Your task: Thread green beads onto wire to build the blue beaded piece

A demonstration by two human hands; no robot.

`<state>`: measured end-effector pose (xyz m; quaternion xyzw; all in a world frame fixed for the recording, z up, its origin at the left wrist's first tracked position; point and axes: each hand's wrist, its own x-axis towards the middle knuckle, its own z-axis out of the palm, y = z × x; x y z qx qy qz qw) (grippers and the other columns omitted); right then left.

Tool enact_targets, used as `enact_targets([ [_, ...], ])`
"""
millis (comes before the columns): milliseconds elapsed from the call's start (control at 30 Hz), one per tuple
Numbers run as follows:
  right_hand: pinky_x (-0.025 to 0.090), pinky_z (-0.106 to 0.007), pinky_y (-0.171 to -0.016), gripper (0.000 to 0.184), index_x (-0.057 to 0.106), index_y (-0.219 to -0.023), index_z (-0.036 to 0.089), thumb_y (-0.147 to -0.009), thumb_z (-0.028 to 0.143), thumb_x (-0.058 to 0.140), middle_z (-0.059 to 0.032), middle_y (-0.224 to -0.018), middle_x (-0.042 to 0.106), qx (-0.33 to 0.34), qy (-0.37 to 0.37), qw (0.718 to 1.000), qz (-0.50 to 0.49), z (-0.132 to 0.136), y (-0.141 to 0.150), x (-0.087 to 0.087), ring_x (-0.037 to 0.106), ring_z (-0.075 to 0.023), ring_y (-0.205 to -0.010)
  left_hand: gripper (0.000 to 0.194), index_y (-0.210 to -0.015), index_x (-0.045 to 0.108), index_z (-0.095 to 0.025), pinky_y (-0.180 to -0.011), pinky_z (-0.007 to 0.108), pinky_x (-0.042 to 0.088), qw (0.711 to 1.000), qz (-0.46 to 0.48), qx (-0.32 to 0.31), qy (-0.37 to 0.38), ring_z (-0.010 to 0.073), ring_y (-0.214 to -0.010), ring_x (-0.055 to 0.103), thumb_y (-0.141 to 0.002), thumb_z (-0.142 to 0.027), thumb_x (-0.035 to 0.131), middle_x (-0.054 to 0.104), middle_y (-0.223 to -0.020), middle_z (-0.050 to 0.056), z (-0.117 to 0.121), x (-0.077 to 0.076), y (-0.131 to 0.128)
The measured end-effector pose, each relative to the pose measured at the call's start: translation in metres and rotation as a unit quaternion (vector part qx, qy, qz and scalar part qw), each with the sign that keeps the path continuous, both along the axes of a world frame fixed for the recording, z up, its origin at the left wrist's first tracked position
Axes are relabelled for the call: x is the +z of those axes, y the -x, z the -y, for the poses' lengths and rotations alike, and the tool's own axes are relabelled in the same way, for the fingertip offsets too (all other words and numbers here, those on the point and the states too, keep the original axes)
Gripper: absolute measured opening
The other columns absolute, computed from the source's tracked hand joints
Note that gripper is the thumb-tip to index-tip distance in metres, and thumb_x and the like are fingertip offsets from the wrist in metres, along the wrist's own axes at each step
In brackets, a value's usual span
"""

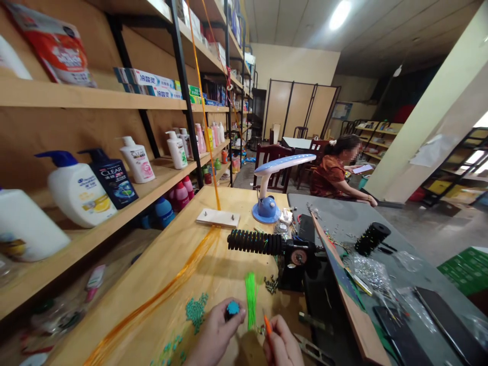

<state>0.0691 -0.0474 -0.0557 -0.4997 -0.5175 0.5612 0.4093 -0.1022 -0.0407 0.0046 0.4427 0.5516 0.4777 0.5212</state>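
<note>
In my left hand [215, 333], low in the middle of the view, is a small dark cylinder with a turquoise top [233, 307], gripped between thumb and fingers. My right hand [284, 343] holds a thin orange-handled tool [268, 328], its narrow tip pointing up and away; what kind of tool it is I cannot tell. Between and beyond the hands lies a bundle of bright green strands [250, 300]. Small turquoise pieces [196, 311] are heaped left of my left hand, with more scattered nearer me. Small metal parts [271, 284] sit past my right hand.
A black machine with a ridged roller [255, 242] stands ahead. Orange threads [171, 284] cross the wooden table from a white plate [218, 218]. Behind is a blue lamp [266, 209]. Shelves with bottles [82, 188] line the left; a person [331, 170] sits beyond the grey table.
</note>
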Motion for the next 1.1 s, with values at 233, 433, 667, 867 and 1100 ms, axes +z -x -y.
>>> enact_targets([
  [233, 0.032, -0.023, -0.043, 0.057, 0.055, -0.077, 0.024, -0.091, 0.076, 0.038, 0.004, -0.041, 0.053, 0.052, -0.083, 0.993, 0.073, 0.004, 0.018, 0.007, 0.042, -0.0116, -0.038, 0.051, -0.068, 0.057, -0.02, -0.052, 0.025, 0.029, 1.0, 0.018, 0.008, -0.003, 0.0128, -0.056, 0.037, -0.07, -0.069, 0.07, 0.047, -0.061, -0.006, 0.002, -0.003, 0.002],
  [433, 0.042, -0.023, -0.048, 0.063, 0.061, -0.085, 0.022, -0.094, 0.076, 0.029, -0.0041, -0.049, 0.07, 0.057, -0.115, 0.988, 0.091, -0.003, 0.019, 0.012, 0.06, -0.0172, -0.041, 0.053, -0.069, 0.057, -0.019, -0.051, 0.024, 0.029, 0.999, 0.046, -0.007, 0.015, 0.0113, -0.055, 0.035, -0.067, -0.069, 0.074, 0.045, -0.06, -0.008, 0.002, -0.005, 0.001],
  [667, 0.04, -0.023, -0.045, 0.072, 0.065, -0.112, 0.017, -0.092, 0.077, 0.031, 0.0004, -0.045, 0.063, 0.059, -0.108, 0.991, 0.059, -0.005, 0.018, 0.012, 0.055, -0.016, -0.038, 0.052, -0.068, 0.055, -0.02, -0.053, 0.023, 0.031, 0.997, 0.074, -0.006, 0.037, 0.0117, -0.058, 0.037, -0.064, -0.067, 0.077, 0.043, -0.061, -0.008, 0.004, -0.006, -0.001],
  [867, 0.035, -0.022, -0.043, 0.065, 0.07, -0.108, 0.02, -0.095, 0.07, 0.031, 0.0038, -0.041, 0.053, 0.106, -0.134, 0.975, 0.141, -0.004, 0.006, 0.011, 0.049, -0.014, -0.035, 0.044, -0.067, 0.056, -0.02, -0.053, 0.024, 0.03, 0.999, 0.03, -0.024, 0.027, 0.0126, -0.058, 0.037, -0.071, -0.061, 0.073, 0.043, -0.06, -0.008, 0.002, 0.003, 0.0],
  [1100, 0.033, -0.025, -0.045, 0.067, 0.072, -0.109, 0.022, -0.096, 0.07, 0.027, 0.0, -0.049, 0.057, 0.084, -0.184, 0.956, 0.211, -0.009, 0.004, 0.011, 0.05, -0.0162, -0.04, 0.041, -0.069, 0.059, -0.02, -0.064, 0.027, 0.039, 0.999, -0.022, -0.038, -0.028, 0.0175, -0.069, 0.047, -0.076, -0.058, 0.07, 0.051, -0.066, -0.003, 0.007, 0.01, -0.002],
])
